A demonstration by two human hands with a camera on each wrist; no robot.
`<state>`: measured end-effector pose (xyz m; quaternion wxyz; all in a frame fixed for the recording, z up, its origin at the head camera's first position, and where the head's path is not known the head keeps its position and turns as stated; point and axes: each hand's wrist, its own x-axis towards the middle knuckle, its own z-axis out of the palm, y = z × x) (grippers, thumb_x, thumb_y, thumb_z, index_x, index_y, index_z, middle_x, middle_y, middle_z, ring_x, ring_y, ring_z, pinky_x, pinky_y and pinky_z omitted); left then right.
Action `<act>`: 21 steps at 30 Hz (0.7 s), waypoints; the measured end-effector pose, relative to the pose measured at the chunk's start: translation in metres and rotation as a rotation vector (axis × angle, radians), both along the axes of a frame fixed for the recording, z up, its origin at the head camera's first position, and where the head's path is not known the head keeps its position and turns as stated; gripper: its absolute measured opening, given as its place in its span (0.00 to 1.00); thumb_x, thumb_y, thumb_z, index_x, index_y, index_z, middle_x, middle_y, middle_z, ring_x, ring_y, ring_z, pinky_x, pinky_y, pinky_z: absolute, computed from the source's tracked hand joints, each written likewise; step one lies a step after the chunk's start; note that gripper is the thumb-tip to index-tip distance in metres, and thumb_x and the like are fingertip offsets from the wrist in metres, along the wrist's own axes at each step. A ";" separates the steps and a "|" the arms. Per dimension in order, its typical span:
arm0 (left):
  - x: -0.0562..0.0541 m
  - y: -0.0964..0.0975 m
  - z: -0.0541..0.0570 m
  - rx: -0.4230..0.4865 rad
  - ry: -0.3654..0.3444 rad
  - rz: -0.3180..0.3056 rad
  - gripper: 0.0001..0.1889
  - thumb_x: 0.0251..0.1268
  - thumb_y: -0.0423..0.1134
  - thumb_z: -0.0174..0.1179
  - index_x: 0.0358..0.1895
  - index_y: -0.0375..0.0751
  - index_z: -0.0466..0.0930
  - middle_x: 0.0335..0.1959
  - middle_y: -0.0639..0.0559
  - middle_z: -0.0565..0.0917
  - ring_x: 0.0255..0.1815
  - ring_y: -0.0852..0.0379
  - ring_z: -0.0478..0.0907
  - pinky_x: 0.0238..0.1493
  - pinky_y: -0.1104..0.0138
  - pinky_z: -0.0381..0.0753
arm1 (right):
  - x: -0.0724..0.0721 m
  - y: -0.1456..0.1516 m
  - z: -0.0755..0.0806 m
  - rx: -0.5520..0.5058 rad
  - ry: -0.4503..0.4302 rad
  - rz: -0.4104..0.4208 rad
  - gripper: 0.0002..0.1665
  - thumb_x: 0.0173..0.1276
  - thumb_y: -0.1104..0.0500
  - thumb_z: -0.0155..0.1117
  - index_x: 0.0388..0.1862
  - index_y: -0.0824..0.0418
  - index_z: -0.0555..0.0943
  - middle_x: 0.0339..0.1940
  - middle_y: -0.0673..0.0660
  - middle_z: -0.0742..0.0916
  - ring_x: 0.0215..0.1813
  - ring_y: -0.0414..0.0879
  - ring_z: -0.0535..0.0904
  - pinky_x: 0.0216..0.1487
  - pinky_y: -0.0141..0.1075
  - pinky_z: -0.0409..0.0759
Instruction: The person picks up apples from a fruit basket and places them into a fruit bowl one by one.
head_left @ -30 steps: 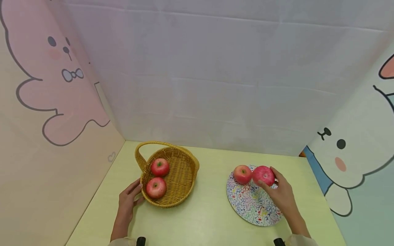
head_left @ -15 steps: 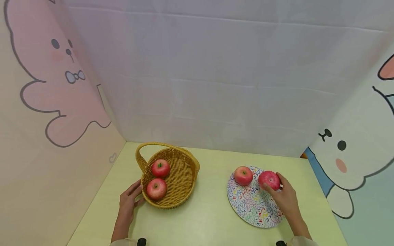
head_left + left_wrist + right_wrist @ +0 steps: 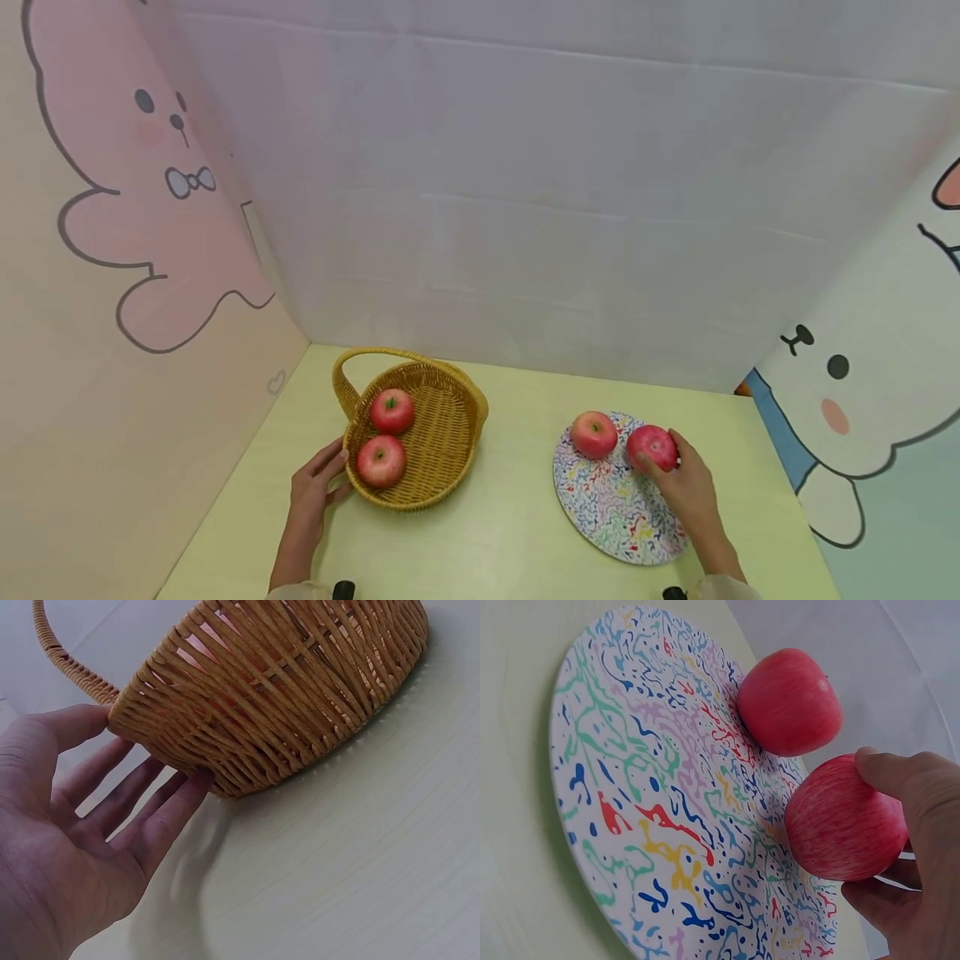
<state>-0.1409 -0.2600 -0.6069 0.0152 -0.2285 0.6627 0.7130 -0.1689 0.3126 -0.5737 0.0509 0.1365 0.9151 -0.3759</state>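
My left hand (image 3: 90,847) touches the outside of a woven basket (image 3: 450,467), thumb at the rim and other fingers spread against the lower wall. Inside the basket lie two red apples, one farther back (image 3: 392,411) and one nearer (image 3: 381,462). On the right, my right hand (image 3: 688,487) holds a red apple (image 3: 840,821) between thumb and fingers, close over a round plate (image 3: 615,517) with a multicoloured squiggle pattern. Another apple (image 3: 789,703) sits at the plate's back left, a small gap away from the held one.
The pale yellow table (image 3: 495,533) extends between basket and plate. A white cloth wall (image 3: 510,250) stands behind, with cartoon-printed panels at the left (image 3: 187,242) and right (image 3: 885,400). The basket's tall handle (image 3: 382,352) arches up at its back left.
My right hand has moved the held apple rightward and toward me, opening a gap from the other apple on the plate. The left hand and basket have stayed in place.
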 end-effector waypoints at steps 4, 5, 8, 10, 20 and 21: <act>-0.001 0.000 0.000 0.003 0.001 0.000 0.32 0.75 0.51 0.65 0.77 0.43 0.71 0.47 0.77 0.85 0.48 0.74 0.84 0.45 0.69 0.89 | -0.001 0.000 -0.004 -0.001 -0.011 0.002 0.57 0.74 0.45 0.68 0.84 0.72 0.48 0.80 0.77 0.62 0.79 0.74 0.61 0.73 0.64 0.71; -0.001 0.000 -0.001 0.005 -0.001 0.000 0.32 0.75 0.51 0.65 0.77 0.43 0.71 0.47 0.78 0.85 0.48 0.74 0.84 0.45 0.69 0.89 | -0.002 0.000 -0.004 0.000 -0.014 0.001 0.57 0.74 0.45 0.68 0.84 0.72 0.48 0.80 0.77 0.62 0.79 0.74 0.61 0.73 0.64 0.71; 0.000 0.000 -0.001 0.007 -0.008 0.004 0.32 0.75 0.51 0.65 0.77 0.43 0.71 0.47 0.78 0.85 0.48 0.74 0.84 0.45 0.69 0.89 | -0.003 0.000 -0.006 -0.006 -0.019 -0.001 0.58 0.74 0.44 0.68 0.85 0.71 0.47 0.81 0.77 0.62 0.80 0.75 0.60 0.73 0.64 0.71; 0.000 -0.001 -0.001 0.007 -0.011 0.007 0.33 0.75 0.51 0.65 0.77 0.44 0.71 0.47 0.78 0.84 0.48 0.74 0.84 0.45 0.70 0.89 | -0.004 0.000 -0.007 -0.006 -0.021 0.005 0.58 0.75 0.44 0.67 0.85 0.70 0.46 0.81 0.77 0.61 0.80 0.75 0.59 0.74 0.64 0.70; 0.000 0.003 -0.002 0.023 0.009 0.019 0.32 0.74 0.51 0.66 0.76 0.44 0.72 0.50 0.77 0.84 0.49 0.71 0.84 0.46 0.68 0.90 | -0.009 0.000 -0.013 0.029 -0.007 0.041 0.56 0.76 0.46 0.66 0.85 0.71 0.46 0.81 0.77 0.60 0.80 0.75 0.58 0.75 0.65 0.68; 0.000 0.003 -0.002 0.021 0.011 0.019 0.32 0.74 0.51 0.66 0.76 0.44 0.73 0.50 0.77 0.84 0.49 0.71 0.84 0.46 0.68 0.90 | -0.010 -0.001 -0.014 0.030 -0.007 0.042 0.56 0.76 0.46 0.66 0.85 0.71 0.45 0.81 0.77 0.60 0.80 0.75 0.58 0.75 0.65 0.68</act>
